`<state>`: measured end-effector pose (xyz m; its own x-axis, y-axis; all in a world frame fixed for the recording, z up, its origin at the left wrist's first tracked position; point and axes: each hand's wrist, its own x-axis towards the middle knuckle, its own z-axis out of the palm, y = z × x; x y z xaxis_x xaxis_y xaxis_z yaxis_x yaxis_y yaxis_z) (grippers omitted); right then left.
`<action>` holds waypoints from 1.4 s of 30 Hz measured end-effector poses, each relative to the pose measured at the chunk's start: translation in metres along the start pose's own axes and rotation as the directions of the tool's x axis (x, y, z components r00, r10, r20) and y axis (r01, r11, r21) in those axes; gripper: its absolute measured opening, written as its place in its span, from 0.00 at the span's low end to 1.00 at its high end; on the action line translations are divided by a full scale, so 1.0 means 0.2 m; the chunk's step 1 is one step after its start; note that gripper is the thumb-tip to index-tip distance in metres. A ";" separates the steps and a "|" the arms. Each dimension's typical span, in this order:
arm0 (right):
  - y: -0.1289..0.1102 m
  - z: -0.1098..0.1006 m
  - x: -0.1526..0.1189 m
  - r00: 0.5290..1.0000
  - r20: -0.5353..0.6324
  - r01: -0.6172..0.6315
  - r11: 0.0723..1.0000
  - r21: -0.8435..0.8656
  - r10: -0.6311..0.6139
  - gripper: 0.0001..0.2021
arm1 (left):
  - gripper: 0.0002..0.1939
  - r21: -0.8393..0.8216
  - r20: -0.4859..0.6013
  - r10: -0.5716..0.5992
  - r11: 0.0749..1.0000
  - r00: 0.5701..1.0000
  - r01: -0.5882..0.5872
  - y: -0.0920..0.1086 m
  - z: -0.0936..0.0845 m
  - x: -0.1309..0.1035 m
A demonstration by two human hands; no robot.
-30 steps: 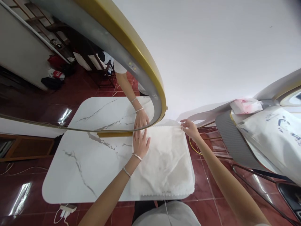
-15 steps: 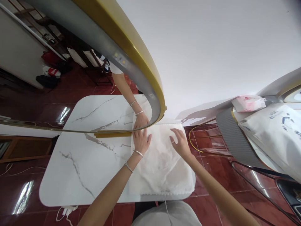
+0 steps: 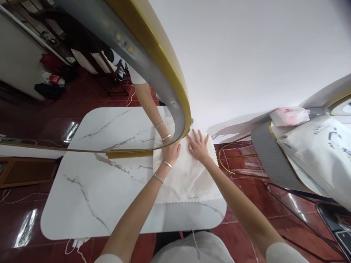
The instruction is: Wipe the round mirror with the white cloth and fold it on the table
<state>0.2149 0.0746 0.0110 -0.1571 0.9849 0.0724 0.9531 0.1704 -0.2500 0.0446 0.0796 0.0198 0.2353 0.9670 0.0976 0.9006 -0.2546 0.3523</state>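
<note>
A white cloth (image 3: 186,182) with scalloped edges lies on the right part of the white marble-patterned table (image 3: 109,204). Its surface shows soft creases. My left hand (image 3: 170,153) rests flat on the cloth's left side, against the lower edge of the mirror (image 3: 131,109); the thumb stands apart, and the fingertips are hard to separate from their reflection. Farther right, my right hand (image 3: 199,147) presses on the far part of the cloth near the wall, palm down with fingers spread. Neither hand grips anything.
The mirror's thick gold frame (image 3: 175,73) arches over the table's far side. To the right, a grey ribbed stool-like piece (image 3: 268,157) bears a pink-and-white tissue pack (image 3: 290,116) and a white printed bag (image 3: 318,153). A white wall (image 3: 246,65) stands behind.
The cloth has slid away from me, baring a strip of table at the near edge. My right hand has moved forward and down onto the cloth; my left has moved slightly forward and right.
</note>
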 end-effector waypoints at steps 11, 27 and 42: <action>-0.11 0.06 -0.32 1.000 -0.012 0.023 1.000 -0.016 -0.023 0.29 | 0.28 0.093 0.023 0.031 0.995 0.999 -0.033 0.06 0.01 -0.33; -0.01 0.02 -0.46 0.996 -0.087 -0.039 0.998 -0.050 0.035 0.29 | 0.32 0.120 -0.027 0.005 0.993 1.000 -0.001 -0.01 -0.05 -0.57; 0.14 -0.01 -0.13 0.997 -0.046 -0.070 0.996 -0.058 0.067 0.30 | 0.25 0.031 0.019 0.112 0.993 0.994 -0.113 0.03 0.06 -0.24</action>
<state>0.2454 0.0540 0.0045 -0.0806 0.9917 0.1000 0.9751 0.0992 -0.1984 0.0424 0.0311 0.0064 0.3417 0.9323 0.1184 0.8792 -0.3616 0.3102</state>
